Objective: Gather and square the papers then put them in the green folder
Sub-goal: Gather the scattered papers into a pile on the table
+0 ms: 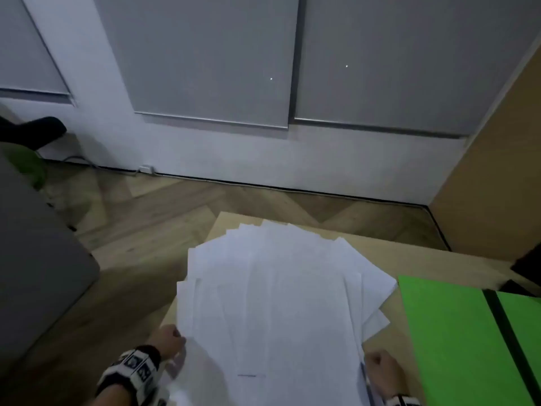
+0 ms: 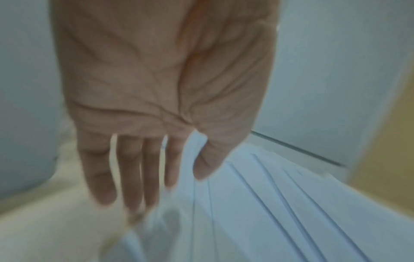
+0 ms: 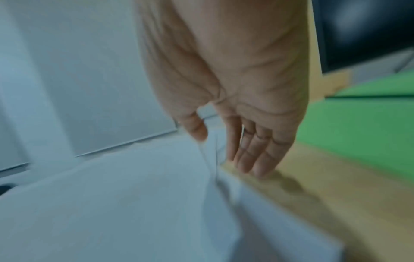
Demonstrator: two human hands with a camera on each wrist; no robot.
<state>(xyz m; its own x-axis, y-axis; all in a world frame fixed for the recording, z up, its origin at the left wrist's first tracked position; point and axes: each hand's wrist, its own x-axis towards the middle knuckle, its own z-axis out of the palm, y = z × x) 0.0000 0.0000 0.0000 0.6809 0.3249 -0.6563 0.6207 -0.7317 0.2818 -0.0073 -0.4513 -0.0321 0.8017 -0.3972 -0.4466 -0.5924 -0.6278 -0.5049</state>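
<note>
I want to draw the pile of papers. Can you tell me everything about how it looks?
The papers are plain white sheets, fanned out unevenly so many corners and edges stick out at the far end. They look thin and blank, apart from one short dark line near the closest edge. The pile lies on the light wooden table, left of the green folder. The left hand holds its left edge, thumb on top. The right hand pinches the right edge between thumb and fingers.

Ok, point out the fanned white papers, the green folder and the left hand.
fanned white papers (image 1: 275, 288), head view, middle of top sheets
flat green folder (image 1: 456, 341), head view, bare cover
left hand (image 1: 168, 339), head view, back of hand
</note>
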